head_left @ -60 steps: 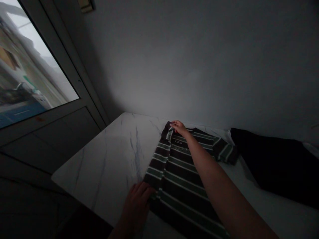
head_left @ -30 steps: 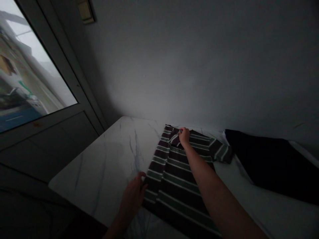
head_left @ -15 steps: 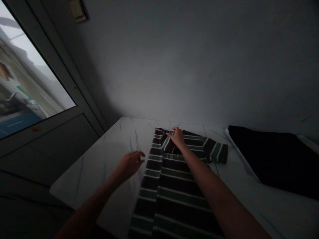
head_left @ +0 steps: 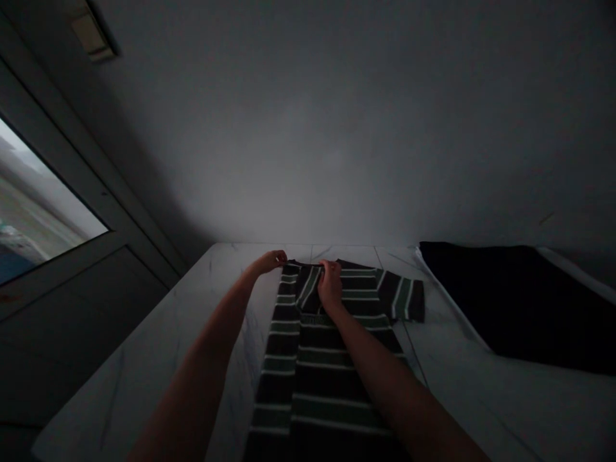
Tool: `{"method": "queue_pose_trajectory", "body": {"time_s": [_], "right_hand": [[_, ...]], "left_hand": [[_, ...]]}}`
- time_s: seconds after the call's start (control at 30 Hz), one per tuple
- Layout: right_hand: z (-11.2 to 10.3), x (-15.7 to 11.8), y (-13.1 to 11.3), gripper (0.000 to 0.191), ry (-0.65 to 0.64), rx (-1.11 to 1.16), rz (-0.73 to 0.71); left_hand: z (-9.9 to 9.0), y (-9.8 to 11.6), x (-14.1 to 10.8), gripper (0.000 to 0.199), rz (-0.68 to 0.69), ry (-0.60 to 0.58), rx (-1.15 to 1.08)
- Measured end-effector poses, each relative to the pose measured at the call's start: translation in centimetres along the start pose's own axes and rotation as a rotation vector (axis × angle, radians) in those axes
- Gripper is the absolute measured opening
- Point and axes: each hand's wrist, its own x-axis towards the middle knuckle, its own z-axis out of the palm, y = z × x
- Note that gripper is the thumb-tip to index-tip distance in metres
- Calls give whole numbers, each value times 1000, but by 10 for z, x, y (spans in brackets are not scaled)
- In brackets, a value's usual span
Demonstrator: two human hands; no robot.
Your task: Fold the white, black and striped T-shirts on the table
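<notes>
A dark shirt with green and white stripes [head_left: 332, 407] lies on the white marbled table [head_left: 192, 333]. Its left side is folded inward, with one sleeve lying over the chest, while the other sleeve sticks out to the right. At the top left corner of the fold, my left hand [head_left: 270, 260] pinches the cloth edge between its fingertips. My right hand [head_left: 330, 285] is closed on the shirt near the collar, beside the folded sleeve; its fingertips are partly hidden.
To the right on the table lies a black cloth [head_left: 514, 301] with a whitish edge. A grey wall [head_left: 327, 141] rises behind the table. On the left stands a door with a glass pane [head_left: 43, 199].
My left hand has moved up and forward from beside the shirt and taken hold of its top left corner. My right hand has closed near the collar. The view has shifted somewhat.
</notes>
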Motion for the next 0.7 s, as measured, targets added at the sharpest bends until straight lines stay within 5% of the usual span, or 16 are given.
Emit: {"method": "queue_pose_trajectory", "body": {"time_s": [0.13, 0.27, 0.4, 0.5, 0.6, 0.7], "right_hand": [[-9, -1, -11, 46, -36, -85, 65], [-16, -2, -18, 47, -83, -180, 103], [-16, -4, -20, 40, -124, -274, 73], [-16, -4, -23, 41, -147, -306, 91], [-19, -5, -31, 35, -168, -302, 132], [-29, -4, -42, 30, -235, -326, 157]], "left_hand": [[-16, 0, 17, 15, -69, -92, 50], [-14, 20, 22, 13, -169, -4, 162], [27, 53, -6, 30, -252, 229, 268], [71, 67, -38, 36, -181, 431, 292], [98, 64, -55, 39, -57, 424, 182], [101, 56, -54, 43, -67, 346, 95]]}}
